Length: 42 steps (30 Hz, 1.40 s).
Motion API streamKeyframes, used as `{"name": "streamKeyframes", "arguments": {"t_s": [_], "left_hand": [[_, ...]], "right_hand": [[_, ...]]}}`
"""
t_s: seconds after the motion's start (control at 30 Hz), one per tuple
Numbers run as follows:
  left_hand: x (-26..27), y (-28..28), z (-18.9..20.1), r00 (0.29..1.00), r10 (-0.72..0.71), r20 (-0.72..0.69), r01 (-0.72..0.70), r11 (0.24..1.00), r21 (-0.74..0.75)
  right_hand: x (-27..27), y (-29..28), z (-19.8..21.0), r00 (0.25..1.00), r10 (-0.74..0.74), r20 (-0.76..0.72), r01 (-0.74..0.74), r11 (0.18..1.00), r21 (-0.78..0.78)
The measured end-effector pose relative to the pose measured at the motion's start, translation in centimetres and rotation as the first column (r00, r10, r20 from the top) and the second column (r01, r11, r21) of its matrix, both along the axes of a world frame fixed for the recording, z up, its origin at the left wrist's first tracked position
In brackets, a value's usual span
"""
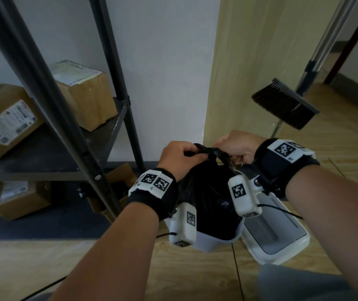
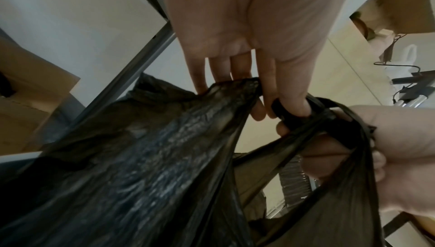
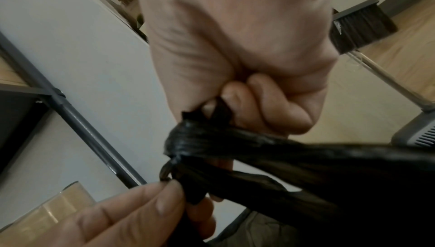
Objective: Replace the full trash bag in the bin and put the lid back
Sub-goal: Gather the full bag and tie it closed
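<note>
Plastic film, thin and black, is what both hands are working: the trash bag (image 1: pixel 208 205) sits in the white bin (image 1: pixel 212 242) on the floor, its upper edges drawn up into two twisted strands that cross above the opening. The left hand (image 1: pixel 180 157) has its fingers curled round one strand, thumb and forefinger pinching the end, as the right wrist view shows. The right hand (image 1: pixel 239 146) is closed into a fist on the other strand, which runs taut away from it. The step in hand looks like tying the bag's mouth before lifting it out.

The lid (image 1: pixel 275 235) lies upturned on the floor just beside the bin, to its right. A broom (image 1: pixel 284 105) leans near the wall behind, and cardboard boxes (image 1: pixel 82 92) sit on a dark metal shelf (image 1: pixel 43 153) to the left.

Judging by its sheen and creases, the film is soft, slippery and easily torn, so the gathered strands are the place to hold it, not the thin sides. How heavy the contents are cannot be told; a full bag may drag on the bin's walls when pulled, so a steady upward pull by the knot seems wisest, perhaps with one hand holding the bin down
</note>
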State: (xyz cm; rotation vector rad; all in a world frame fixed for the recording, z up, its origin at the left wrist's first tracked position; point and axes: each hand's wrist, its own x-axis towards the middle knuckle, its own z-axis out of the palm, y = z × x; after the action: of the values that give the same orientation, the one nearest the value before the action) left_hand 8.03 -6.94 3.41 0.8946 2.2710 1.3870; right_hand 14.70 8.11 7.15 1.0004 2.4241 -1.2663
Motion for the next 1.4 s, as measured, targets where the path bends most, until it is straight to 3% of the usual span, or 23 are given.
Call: {"name": "streamKeyframes", "arguments": {"t_s": [0.23, 0.33, 0.4, 0.47, 0.63, 0.7, 0.8, 0.9, 0.93, 1.0, 1.03, 1.07, 1.1, 1.17, 1.2, 1.33, 1.4], "left_hand": [[-0.4, 0.1, -0.3, 0.999, 0.015, -0.028, -0.016, 1.0, -0.025], [-0.9, -0.4, -0.5, 0.984, 0.038, 0.176, -0.034, 0.999, -0.021], [-1.4, -0.8, -0.4, 0.909, 0.09, 0.406, -0.125, 0.99, 0.061], [-1.7, -1.3, 0.1, 0.798, 0.086, 0.597, -0.237, 0.955, 0.179], [-1.2, -2.1, 0.4, 0.575, -0.171, 0.8, -0.355, 0.829, 0.432], [-1.1, -1.9, 0.3, 0.541, -0.197, 0.818, -0.377, 0.812, 0.445], [-2.2, -2.7, -0.6, 0.549, -0.064, 0.833, -0.436, 0.828, 0.352], [-2.6, -4.2, -2.4, 0.579, 0.141, 0.803, -0.426, 0.892, 0.151], [-2.4, -4.3, -3.1, 0.612, 0.191, 0.767, -0.389, 0.918, 0.082], [-1.9, -3.6, -4.3, 0.757, 0.229, 0.612, -0.25, 0.967, -0.052], [-1.9, -3.0, -4.8, 0.853, 0.206, 0.48, -0.155, 0.977, -0.144], [-1.8, -2.4, -4.9, 0.933, 0.155, 0.326, -0.072, 0.965, -0.252], [-1.8, -2.0, -4.9, 0.98, 0.083, 0.181, -0.016, 0.938, -0.346], [-1.7, -1.5, -4.5, 0.998, -0.034, 0.062, 0.057, 0.906, -0.419], [-1.8, -1.4, -4.4, 0.996, -0.068, 0.057, 0.086, 0.905, -0.416], [-2.1, -1.3, -3.8, 0.992, -0.127, 0.004, 0.12, 0.928, -0.353], [-1.9, -1.0, -3.6, 0.993, -0.12, 0.008, 0.116, 0.939, -0.325]], "right_hand": [[0.0, 0.8, -0.6, 0.997, -0.037, -0.07, 0.029, 0.993, -0.11], [0.8, 1.2, -0.1, 0.986, -0.07, -0.149, 0.025, 0.958, -0.286], [1.7, 1.6, 0.5, 0.988, -0.021, -0.152, -0.044, 0.911, -0.411], [2.4, 2.0, 0.7, 0.989, 0.084, -0.119, -0.127, 0.896, -0.426], [2.2, 2.6, -0.9, 0.993, 0.103, -0.057, -0.112, 0.972, -0.206], [2.1, 2.9, -1.5, 0.995, 0.084, -0.048, -0.087, 0.995, -0.055], [3.4, 4.4, -3.3, 1.0, 0.002, 0.012, -0.003, 0.992, 0.128], [5.3, 5.7, -5.3, 0.984, -0.087, 0.153, 0.054, 0.977, 0.208], [5.6, 5.8, -5.5, 0.976, -0.123, 0.18, 0.081, 0.971, 0.226], [5.4, 5.5, -5.7, 0.975, -0.147, 0.167, 0.116, 0.976, 0.185], [5.0, 5.1, -5.7, 0.979, -0.183, 0.089, 0.176, 0.981, 0.079], [4.6, 4.8, -5.8, 0.956, -0.294, -0.02, 0.29, 0.949, -0.124], [4.3, 4.3, -5.8, 0.898, -0.43, -0.092, 0.373, 0.855, -0.36], [4.0, 3.8, -5.8, 0.799, -0.586, -0.137, 0.335, 0.623, -0.707], [3.9, 3.7, -5.8, 0.797, -0.587, -0.142, 0.266, 0.553, -0.79], [3.2, 3.1, -5.6, 0.811, -0.56, -0.169, 0.11, 0.43, -0.896], [2.6, 2.3, -6.1, 0.789, -0.585, -0.186, 0.089, 0.409, -0.908]]}}
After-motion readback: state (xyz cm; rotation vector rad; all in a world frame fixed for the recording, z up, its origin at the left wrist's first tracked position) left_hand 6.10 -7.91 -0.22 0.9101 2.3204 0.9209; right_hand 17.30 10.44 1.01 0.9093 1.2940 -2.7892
